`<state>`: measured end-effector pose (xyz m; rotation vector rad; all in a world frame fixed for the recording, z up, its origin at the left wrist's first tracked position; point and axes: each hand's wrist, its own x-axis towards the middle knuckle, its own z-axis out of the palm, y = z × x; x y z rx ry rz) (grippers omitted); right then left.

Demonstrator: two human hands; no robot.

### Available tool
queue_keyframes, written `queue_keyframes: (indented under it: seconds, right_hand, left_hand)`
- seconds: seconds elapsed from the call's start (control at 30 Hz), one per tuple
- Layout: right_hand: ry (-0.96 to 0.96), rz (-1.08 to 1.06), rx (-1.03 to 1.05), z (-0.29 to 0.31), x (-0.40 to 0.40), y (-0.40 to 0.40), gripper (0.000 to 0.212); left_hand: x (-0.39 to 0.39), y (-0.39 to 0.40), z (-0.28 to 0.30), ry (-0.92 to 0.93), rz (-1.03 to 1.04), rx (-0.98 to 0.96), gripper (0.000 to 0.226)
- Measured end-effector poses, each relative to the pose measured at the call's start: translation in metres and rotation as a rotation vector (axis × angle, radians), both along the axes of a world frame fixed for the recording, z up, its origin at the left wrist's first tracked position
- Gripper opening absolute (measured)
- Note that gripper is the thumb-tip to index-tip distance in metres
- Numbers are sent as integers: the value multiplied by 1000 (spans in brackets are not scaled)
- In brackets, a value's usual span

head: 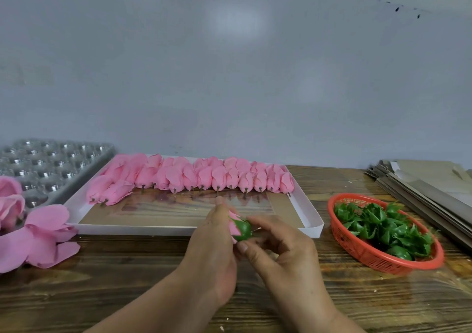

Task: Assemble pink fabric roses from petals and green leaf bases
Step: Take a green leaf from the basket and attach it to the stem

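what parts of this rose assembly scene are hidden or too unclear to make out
- Head view: most of the pink rose being fitted is covered by the left hand; only a sliver shows above the green leaf base.
- The right hand fingers hide the underside of that base.
- The loose pink petals are cut off by the left edge.
- The clear plastic tray cells are too blurred to read.
- Bases deep in the red basket are buried.

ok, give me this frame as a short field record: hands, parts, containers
left hand: holds pink bud
right hand: pinches green base on the bud
white tray: row of pink buds along far side
red basket: green bases
table left: loose pink petals, plastic tray
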<state>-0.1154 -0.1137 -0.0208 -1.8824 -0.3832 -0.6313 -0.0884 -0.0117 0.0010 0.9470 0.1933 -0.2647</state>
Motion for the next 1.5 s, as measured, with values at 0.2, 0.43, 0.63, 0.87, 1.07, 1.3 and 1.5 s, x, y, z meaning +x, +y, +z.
queue_keyframes:
  seconds: [0.2, 0.43, 0.63, 0.87, 1.07, 1.3, 1.5]
  right_hand:
    - [-242, -41, -330, 2, 2, -9, 24]
    - [-230, -41, -359, 7, 0, -10, 47]
    - [-220, -57, -476, 9, -1, -12, 38]
    - [137, 151, 159, 17, 0, -16, 28]
    - [205, 220, 408, 21, -2, -10, 23]
    - [252, 250, 473, 7, -2, 2, 26]
    - [319, 302, 437, 11, -4, 0, 22]
  left_hand:
    - [-11, -4, 3, 64, -3, -29, 35]
    - [-7, 0, 10, 118, -100, -43, 49]
    - [-9, -1, -3, 65, -200, -1, 64]
    - [2, 3, -11, -220, -298, 165, 84]
    - [-4, 2, -25, -369, -457, 98, 76]
    - [-1, -1, -16, -205, -241, -145, 39]
    - [0, 0, -11, -137, -238, -140, 37]
